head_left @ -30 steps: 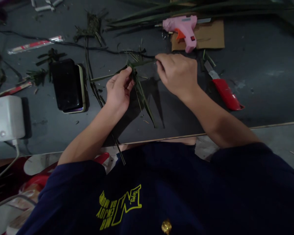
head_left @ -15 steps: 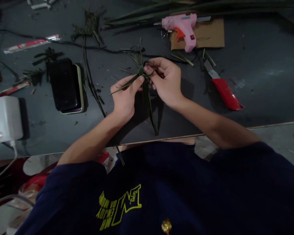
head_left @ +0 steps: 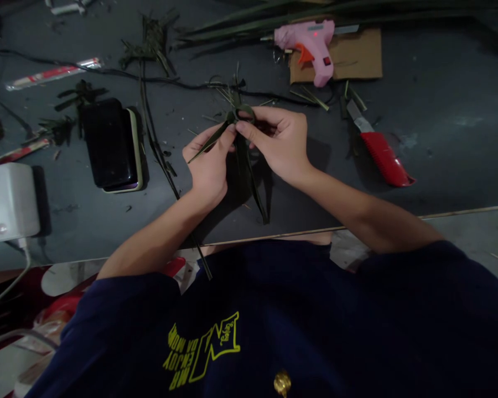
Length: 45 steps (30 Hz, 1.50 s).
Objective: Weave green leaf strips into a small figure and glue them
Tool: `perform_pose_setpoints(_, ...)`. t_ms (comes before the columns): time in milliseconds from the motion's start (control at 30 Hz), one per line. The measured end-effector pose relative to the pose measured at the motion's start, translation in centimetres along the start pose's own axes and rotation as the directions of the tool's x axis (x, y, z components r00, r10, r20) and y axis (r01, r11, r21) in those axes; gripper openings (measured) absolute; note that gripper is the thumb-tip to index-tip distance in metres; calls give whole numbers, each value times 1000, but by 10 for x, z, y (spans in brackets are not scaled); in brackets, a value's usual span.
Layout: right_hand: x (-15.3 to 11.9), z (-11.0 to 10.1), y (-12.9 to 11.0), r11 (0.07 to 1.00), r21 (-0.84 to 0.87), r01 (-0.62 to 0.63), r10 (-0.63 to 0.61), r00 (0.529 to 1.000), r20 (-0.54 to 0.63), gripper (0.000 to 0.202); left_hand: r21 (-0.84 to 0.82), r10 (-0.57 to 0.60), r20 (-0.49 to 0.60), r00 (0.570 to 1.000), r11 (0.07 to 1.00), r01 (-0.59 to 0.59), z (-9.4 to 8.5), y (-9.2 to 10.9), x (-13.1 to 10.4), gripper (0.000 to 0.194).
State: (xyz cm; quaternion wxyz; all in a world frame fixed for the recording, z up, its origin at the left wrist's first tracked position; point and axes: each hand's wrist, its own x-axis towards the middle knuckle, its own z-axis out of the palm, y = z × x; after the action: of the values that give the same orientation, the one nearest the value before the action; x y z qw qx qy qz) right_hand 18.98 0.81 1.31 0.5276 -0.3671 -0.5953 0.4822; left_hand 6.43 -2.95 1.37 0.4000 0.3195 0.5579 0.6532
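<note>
Between both hands is a bundle of folded green leaf strips (head_left: 246,166), its long tails hanging toward the table's front edge. My left hand (head_left: 209,163) pinches the folded centre between thumb and fingers, and one pointed strip sticks out across its fingers. Thumb and index of my right hand (head_left: 283,138) are closed on the same centre, where a strip curls into a small loop (head_left: 245,114). The two thumb tips nearly meet. The fingers under the bundle are partly hidden.
A pink glue gun (head_left: 324,47) lies on cardboard (head_left: 359,58) at the back. To the right rests a red-handled knife (head_left: 384,157), blade exposed. Two stacked phones (head_left: 110,143) and a white adapter (head_left: 11,202) sit left. A black cord (head_left: 178,85) crosses behind my hands, among leaf scraps.
The strip by my right fingers now forms a wider, clearer loop. My right thumb has moved left and down toward the left thumb, and the bundle has shifted slightly left.
</note>
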Motion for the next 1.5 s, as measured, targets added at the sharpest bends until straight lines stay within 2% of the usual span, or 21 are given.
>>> perform_pose_setpoints(200, 3, -4, 3, 1000, -1, -22, 22, 1000, 7, 56, -109, 42, -24, 999, 993, -44, 1, -2, 2, 14)
perform_pose_setpoints(267, 4, -3, 1, 999, 6, -49, 49, 999, 3, 55, -98, 39, -14, 999, 994, -40, 2, -1, 0, 14)
perform_pose_setpoints(400, 6, 0, 0, 982, 106, -157, 160, 987, -24, 55, -74, 77, 42, 996, 995, -74, 4, 2, -7, 15)
perform_pose_setpoints(600, 8, 0, -5, 922, 238, -306, 322, 946, -32, 55, -94, 102, 41, 994, 991, -98, 6, 5, -12, 20)
perform_pose_setpoints(667, 7, -1, -7, 912, 256, -321, 339, 940, -28, 52, -89, 92, 41, 995, 992, -88, 5, 2, -9, 24)
perform_pose_setpoints(800, 7, -1, -5, 941, 233, -244, 248, 969, 11, 52, -65, 16, 26, 1000, 998, -14, -1, -6, 1, 28)
perform_pose_setpoints(933, 9, -3, 3, 979, 107, -175, 165, 982, 95, 55, -38, -39, 13, 999, 998, 39, -6, -11, 7, 31)
perform_pose_setpoints(1067, 6, -4, 1, 993, -40, -112, 114, 992, 51, 61, -63, -43, 40, 998, 997, 45, -4, -9, 6, 28)
perform_pose_setpoints(1167, 3, -4, -4, 993, -85, -83, 86, 996, 31, 63, -84, -44, 58, 997, 995, 49, -1, -4, 5, 23)
perform_pose_setpoints(1267, 3, -5, -6, 992, -96, -79, 85, 995, 59, 61, -88, -2, 108, 994, 996, 11, 0, 0, 5, 17)
perform_pose_setpoints(1400, 6, -8, 0, 995, -77, -70, 79, 989, 129, 61, -83, 144, 217, 965, 988, -128, -3, 0, 10, 14)
perform_pose_setpoints(1500, 11, -11, 5, 996, -48, -81, 88, 980, 181, 61, -25, 141, 273, 952, 990, -140, -7, -2, 15, 16)
